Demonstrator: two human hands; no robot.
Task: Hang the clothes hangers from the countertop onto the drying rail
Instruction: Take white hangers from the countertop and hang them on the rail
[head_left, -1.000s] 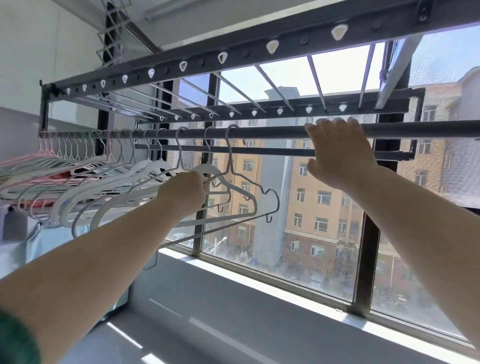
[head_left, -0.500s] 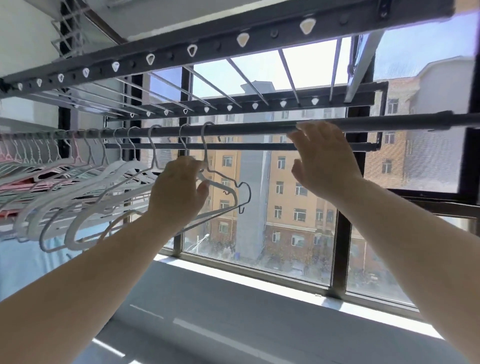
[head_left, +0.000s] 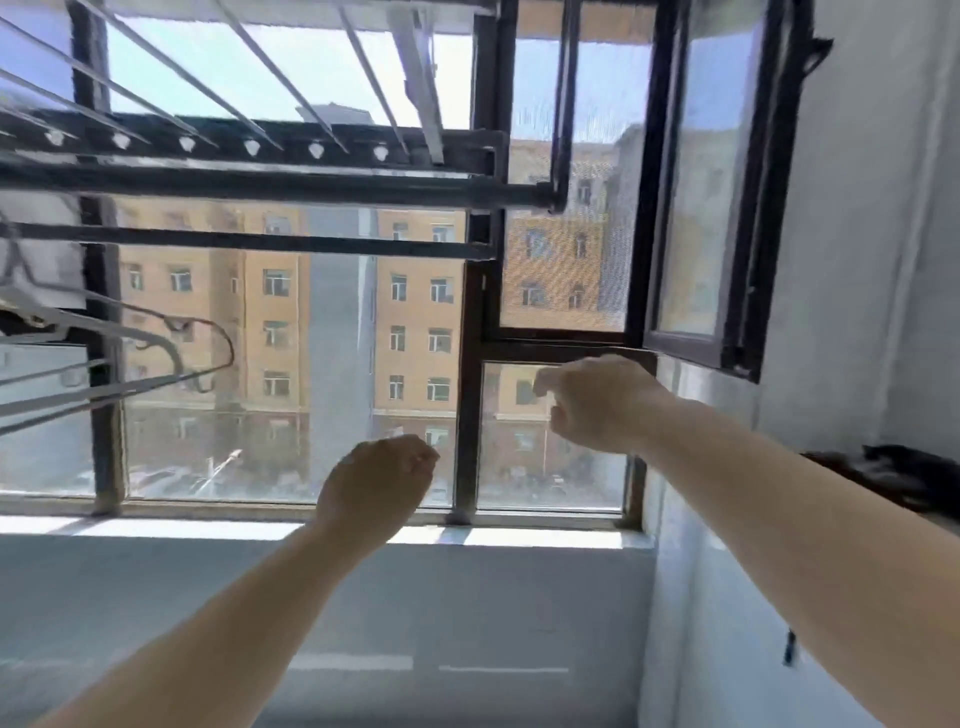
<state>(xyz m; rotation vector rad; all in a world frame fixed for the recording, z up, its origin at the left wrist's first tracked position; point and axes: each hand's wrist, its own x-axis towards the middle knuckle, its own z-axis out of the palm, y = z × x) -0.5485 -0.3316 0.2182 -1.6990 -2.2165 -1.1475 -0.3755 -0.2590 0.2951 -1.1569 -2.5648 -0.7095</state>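
Dropped since earlier: left hand (head_left: 376, 480) off hangers (head_left: 150, 336), right hand (head_left: 597, 402) off drying rail (head_left: 260, 189) | left fingers curled to fist, empty, 6 o'clock | right fingers loosely curled, empty, 3 o'clock | hangers at 9 o'clock edge, below drying rail at 10 o'clock

Single view: head camera, wide-angle, worn by the person.
- Position: stood indoors, close before the window (head_left: 332, 364).
- Facing: forward and tilted up; sill (head_left: 208, 527) lay below mid-frame, sky filled the top.
- Nearness: rail (head_left: 270, 193) crossed close overhead at upper left; hangers (head_left: 156, 340) were cut by the left edge.
- Framing: both forearms ran up from the bottom edge, left hand (head_left: 376, 480) at centre, right hand (head_left: 597, 402) right of it.
- Right side: wall (head_left: 857, 260), near.
- Sharpness: soft, blurred throughout.
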